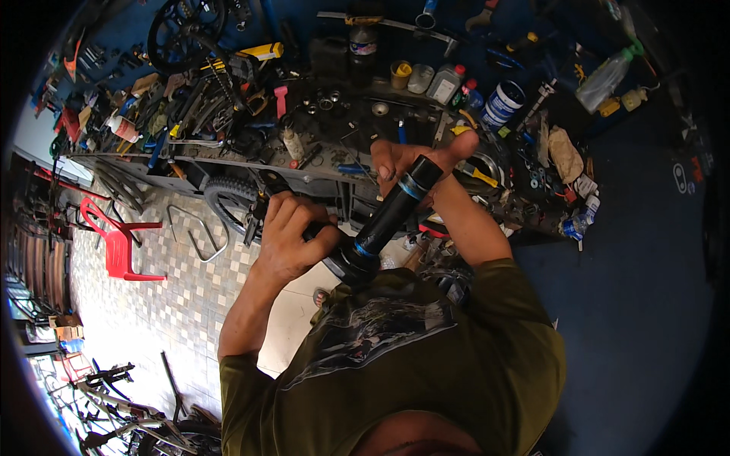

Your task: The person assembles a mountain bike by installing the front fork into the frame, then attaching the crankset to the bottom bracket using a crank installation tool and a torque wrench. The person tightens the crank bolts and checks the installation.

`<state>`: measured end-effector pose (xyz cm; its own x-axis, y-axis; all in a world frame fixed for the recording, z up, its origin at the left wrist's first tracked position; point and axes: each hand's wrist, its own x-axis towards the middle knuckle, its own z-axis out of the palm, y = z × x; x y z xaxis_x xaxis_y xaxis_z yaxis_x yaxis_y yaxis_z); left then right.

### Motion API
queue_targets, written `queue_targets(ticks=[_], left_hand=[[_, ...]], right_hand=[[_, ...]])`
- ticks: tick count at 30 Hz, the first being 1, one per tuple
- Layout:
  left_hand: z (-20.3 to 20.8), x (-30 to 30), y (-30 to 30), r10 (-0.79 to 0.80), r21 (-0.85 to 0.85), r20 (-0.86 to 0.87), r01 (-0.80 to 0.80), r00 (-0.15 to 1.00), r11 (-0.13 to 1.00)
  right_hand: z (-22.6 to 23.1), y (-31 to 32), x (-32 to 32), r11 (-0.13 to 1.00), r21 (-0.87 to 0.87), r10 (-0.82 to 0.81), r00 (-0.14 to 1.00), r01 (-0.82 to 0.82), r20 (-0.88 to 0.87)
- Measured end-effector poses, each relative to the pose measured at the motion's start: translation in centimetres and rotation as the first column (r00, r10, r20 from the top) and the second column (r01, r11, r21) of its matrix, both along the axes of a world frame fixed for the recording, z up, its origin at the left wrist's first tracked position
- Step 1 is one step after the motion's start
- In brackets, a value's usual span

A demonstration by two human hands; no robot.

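Observation:
I hold a thick black tube with blue bands (389, 216) slantwise in front of my chest, its narrower end up and to the right. A wider dark part joins its lower end near my shirt. Around a black piece at that lower end, the fingers of my left hand (293, 239) are closed. The exact kind of the whole part cannot be made out. My right hand (426, 156) is at the upper end, thumb stretched out and fingers apart, with the tube crossing in front of the palm. Some of its fingers are hidden behind the tube.
A cluttered workbench (319, 158) runs across the far side with tools, bottles and a white-and-blue tub (503, 104). A bicycle wheel (228, 199) stands below its edge. At left are a red chair (120, 247) and a metal frame (205, 242); bicycle parts (129, 414) lie at lower left.

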<state>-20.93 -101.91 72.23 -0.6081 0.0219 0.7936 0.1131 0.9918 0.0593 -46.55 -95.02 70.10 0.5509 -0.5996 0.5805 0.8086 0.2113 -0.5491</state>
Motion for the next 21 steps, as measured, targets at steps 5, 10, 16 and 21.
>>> queue_targets(ticks=[5,10,16,21], left_hand=[[0.0,-0.4,0.2,-0.022,0.044,-0.002,0.023,1.0,0.999],[-0.1,-0.9,0.3,-0.015,0.054,-0.015,0.015,1.0,0.998],[-0.6,-0.9,-0.4,0.125,-0.039,-0.007,-0.125,0.992,0.991],[-0.7,-0.4,-1.0,0.187,-0.115,0.008,-0.185,0.982,0.976]], right_hand=[[1.9,0.4,0.0,1.0,0.006,0.024,0.998,-0.024,-0.058],[1.4,-0.2,0.3,0.995,-0.073,0.063,0.998,-0.063,-0.003],[-1.1,-0.3,0.1,0.992,-0.07,0.114,0.981,-0.104,0.157],[-2.0,0.2,-0.3,0.998,0.035,0.044,0.989,-0.049,0.139]])
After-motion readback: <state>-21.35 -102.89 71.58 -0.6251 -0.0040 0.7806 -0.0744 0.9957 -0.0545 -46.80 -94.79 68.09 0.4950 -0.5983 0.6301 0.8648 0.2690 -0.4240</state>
